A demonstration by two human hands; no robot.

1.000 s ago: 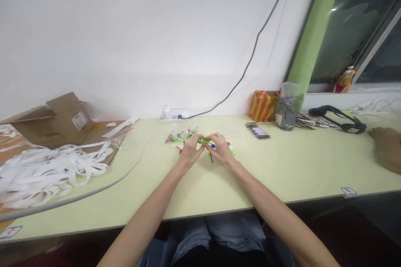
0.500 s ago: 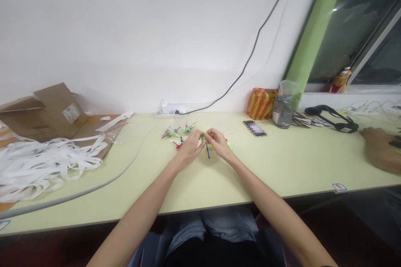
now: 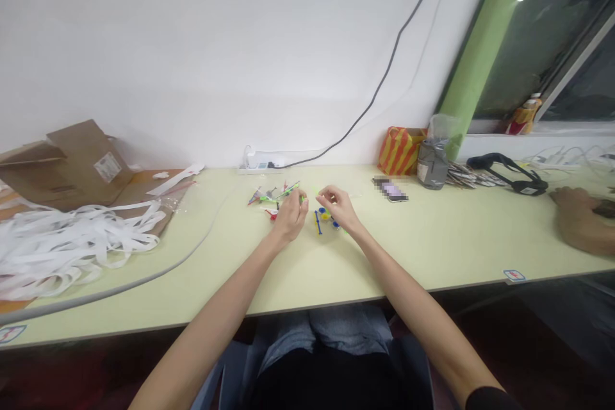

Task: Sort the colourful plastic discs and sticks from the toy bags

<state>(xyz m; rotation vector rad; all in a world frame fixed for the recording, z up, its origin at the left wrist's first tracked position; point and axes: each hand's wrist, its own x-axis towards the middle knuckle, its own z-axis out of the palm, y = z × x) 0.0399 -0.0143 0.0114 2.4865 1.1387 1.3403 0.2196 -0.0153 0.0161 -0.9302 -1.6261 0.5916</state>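
My left hand (image 3: 291, 216) is closed over the table, fingers curled around a small bright-green plastic piece (image 3: 302, 198) that is mostly hidden. To its right, my right hand (image 3: 340, 206) is pinched, thumb against forefinger; what sits at the fingertips, if anything, is too small to make out. A gap separates the two hands. Below the right hand lie a blue plastic rod (image 3: 318, 223) and small yellow and blue round parts (image 3: 325, 216). Beyond and left of the left hand is a loose group of colourful plastic pieces (image 3: 259, 195), with a red piece (image 3: 273, 214) nearer.
White strapping (image 3: 72, 243) and an open cardboard box (image 3: 86, 166) occupy the left. A power strip (image 3: 262, 163) sits by the wall. Rightward are a phone (image 3: 391, 189), striped bag (image 3: 400, 152), grey container (image 3: 432, 165), black headband (image 3: 509, 174) and another person's hand (image 3: 576, 211).
My hands have moved apart from where they met over the small parts. The blue rod and round parts below the right hand now show more plainly. The view has shifted slightly.
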